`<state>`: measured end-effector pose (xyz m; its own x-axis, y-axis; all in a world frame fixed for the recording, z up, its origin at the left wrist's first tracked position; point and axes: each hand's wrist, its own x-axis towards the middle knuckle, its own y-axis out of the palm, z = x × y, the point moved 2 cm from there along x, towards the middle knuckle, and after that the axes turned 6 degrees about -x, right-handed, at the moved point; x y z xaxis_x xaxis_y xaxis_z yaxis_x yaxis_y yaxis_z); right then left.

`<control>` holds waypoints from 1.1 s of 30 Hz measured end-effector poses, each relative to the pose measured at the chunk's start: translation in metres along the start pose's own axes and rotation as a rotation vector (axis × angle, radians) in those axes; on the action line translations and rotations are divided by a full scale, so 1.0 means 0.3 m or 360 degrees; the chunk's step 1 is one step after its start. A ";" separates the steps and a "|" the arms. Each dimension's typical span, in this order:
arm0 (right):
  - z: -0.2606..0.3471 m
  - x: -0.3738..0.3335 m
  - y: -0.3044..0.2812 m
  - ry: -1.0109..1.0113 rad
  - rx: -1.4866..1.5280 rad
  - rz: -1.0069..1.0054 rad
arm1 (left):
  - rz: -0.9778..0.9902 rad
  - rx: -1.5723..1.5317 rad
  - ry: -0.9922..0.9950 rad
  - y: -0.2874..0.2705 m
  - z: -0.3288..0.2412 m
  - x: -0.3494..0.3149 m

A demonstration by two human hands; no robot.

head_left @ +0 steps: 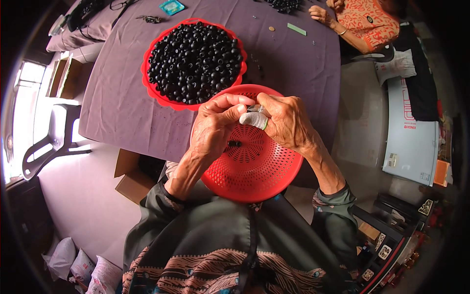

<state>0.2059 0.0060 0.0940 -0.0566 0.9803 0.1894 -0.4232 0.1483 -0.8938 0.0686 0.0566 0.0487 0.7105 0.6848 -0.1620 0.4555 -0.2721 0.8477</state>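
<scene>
My two hands meet over a red plastic colander [274, 176] with a slotted bottom, which sits at my lap against the table edge. My left hand [213, 125] is closed, its thumb and index finger pinching at something small. Facing it, my right hand [288, 120] is closed too, and its thumb wears a whitish cloth finger cover [253, 120]. A small dark and shiny thing shows between the fingertips, but its kind cannot be made out. A few small black pieces [235, 143] lie inside the colander.
Beyond my hands, a red scalloped basin [147, 73] heaped with small black caps [193, 61] stands on the purple-clothed table [117, 98]. Across from me, a person's hand [320, 15] rests near a black pile [284, 4]. Left are a chair [56, 132] and cardboard box [134, 183]; right, a large pale carton [409, 132].
</scene>
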 end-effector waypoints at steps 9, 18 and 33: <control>0.001 -0.003 -0.058 -0.0021 0.0131 -0.0161 | 0.0089 -0.0327 -0.0146 -0.007 0.023 0.020; 0.002 0.030 -0.044 0.0010 0.0150 0.0007 | 0.0044 -0.0432 -0.0301 -0.006 0.022 0.007; 0.008 0.028 -0.021 0.0034 0.0111 0.0044 | 0.0032 -0.0295 -0.0175 -0.010 0.016 0.007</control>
<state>0.2058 0.0128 0.1023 -0.0499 0.9866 0.1554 -0.4837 0.1123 -0.8680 0.0714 0.0555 0.0434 0.7774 0.5997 -0.1895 0.3414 -0.1493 0.9280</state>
